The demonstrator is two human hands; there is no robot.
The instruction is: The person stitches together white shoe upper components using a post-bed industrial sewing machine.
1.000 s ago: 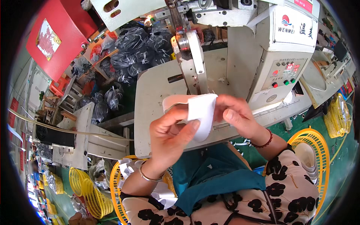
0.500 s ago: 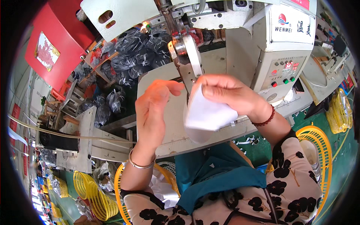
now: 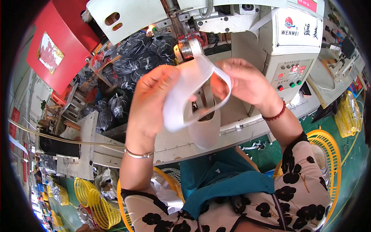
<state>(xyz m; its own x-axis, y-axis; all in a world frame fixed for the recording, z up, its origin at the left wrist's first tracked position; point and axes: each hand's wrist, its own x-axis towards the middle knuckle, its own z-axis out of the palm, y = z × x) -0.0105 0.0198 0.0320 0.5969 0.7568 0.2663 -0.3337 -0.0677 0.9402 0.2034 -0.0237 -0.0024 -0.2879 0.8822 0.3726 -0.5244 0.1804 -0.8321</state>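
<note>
Between my two hands a white shoe upper (image 3: 177,98) is spread into an open loop in front of the machine's head. My left hand (image 3: 145,98) pinches its left side, thumb on top. My right hand (image 3: 251,85) grips the narrow band at its upper right, the fingers partly hidden behind it. Just beyond the upper is the machine's metal arm with a roller (image 3: 189,48). A pale, rounded, shoe-shaped part (image 3: 206,135) sits below the upper, over the front edge of the worktable (image 3: 170,149).
A control box (image 3: 291,73) with lit digits and coloured buttons stands at the right. A red metal cover (image 3: 63,42) hangs at the left. Yellow baskets (image 3: 104,208) stand on the floor, one (image 3: 334,154) by my right elbow. Black bags (image 3: 141,50) are piled behind.
The white upper, held folded in my right hand before, is now opened into a loop. My left hand has gone from free to gripping its left side.
</note>
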